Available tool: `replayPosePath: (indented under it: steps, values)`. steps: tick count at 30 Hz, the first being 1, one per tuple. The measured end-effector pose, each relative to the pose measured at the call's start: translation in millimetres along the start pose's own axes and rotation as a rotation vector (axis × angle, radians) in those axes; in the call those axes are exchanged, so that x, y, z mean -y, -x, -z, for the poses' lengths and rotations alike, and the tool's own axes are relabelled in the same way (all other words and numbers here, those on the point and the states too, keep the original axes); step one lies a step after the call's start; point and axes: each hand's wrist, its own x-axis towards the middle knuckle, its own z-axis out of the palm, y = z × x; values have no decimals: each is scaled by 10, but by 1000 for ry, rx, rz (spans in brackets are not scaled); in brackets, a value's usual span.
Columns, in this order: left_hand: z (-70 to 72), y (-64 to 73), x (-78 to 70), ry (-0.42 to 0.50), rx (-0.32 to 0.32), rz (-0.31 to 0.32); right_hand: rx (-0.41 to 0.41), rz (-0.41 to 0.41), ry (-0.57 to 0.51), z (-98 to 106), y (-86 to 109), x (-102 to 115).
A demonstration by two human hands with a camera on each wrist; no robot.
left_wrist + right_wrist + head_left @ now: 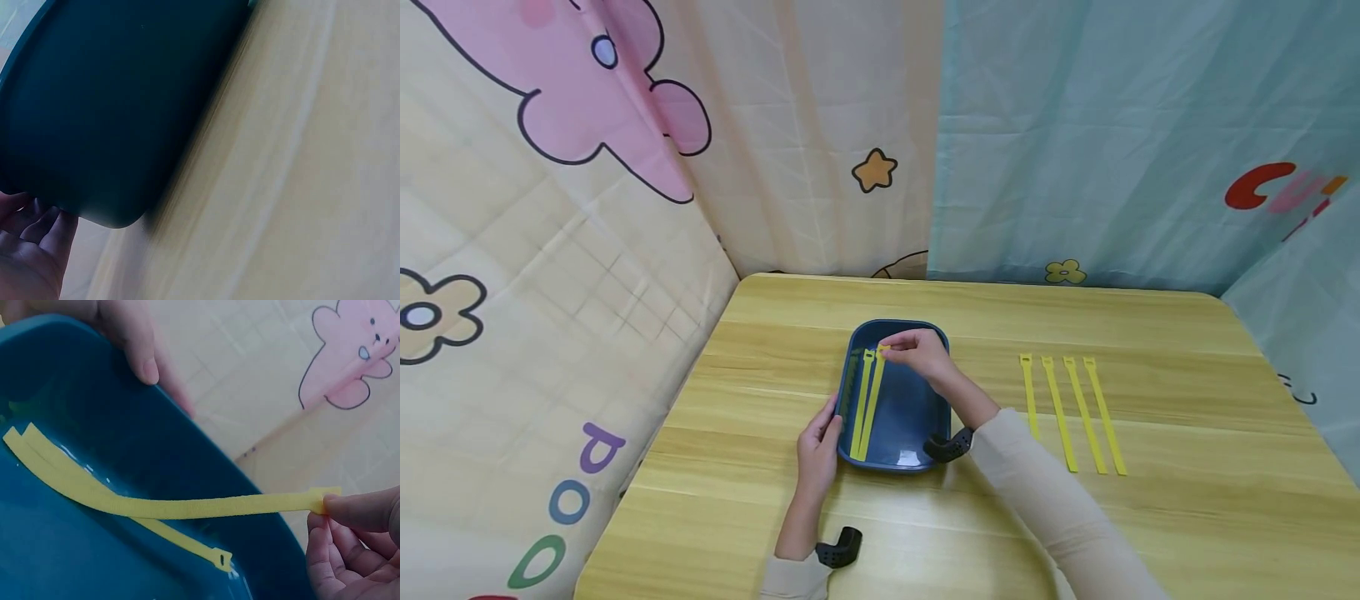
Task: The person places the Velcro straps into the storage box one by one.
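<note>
A person's left hand point(817, 446) grips the long left side of a dark-blue, rounded-rectangular tray with a smooth, glossy inside point(913, 412), the thumb at the rim and the other fingers against the outer wall. The tray is on a pale wood-grain tabletop point(737, 417), left of the middle and well apart from the far edge. The right hand point(922, 354) reaches over the tray and pinches, between thumb and fingers, the slotted head of a flat yellow fabric strap point(873, 402). That head is raised, while the strap's tail bends down into the tray. Just beside it, along the tray's left wall, lies a second yellow strap with a slotted head point(862, 404), its tail end next to the other's near the tray's near-left corner.

Between the tray and the tabletop's right edge, four more yellow straps lie in a row, heads toward the far edge: the one nearest the tray point(1030, 396), partly hidden by the beige right sleeve point(1067, 508); a second point(1060, 415); a third point(1086, 417); and an outermost one point(1106, 417). Beyond the far edge hang a peach printed cloth point(820, 192) and a light-blue one point(1075, 150).
</note>
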Motion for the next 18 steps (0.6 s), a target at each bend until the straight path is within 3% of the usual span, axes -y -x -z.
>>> replayPosePath:
  steps: [11,18]
  values:
    - [-36,40,-222,-13,-7,49,-80,-68,2,-45,-166,-203]
    - [-39,41,-229,-15,-10,42,-115,-66,8,-73,-195,-316]
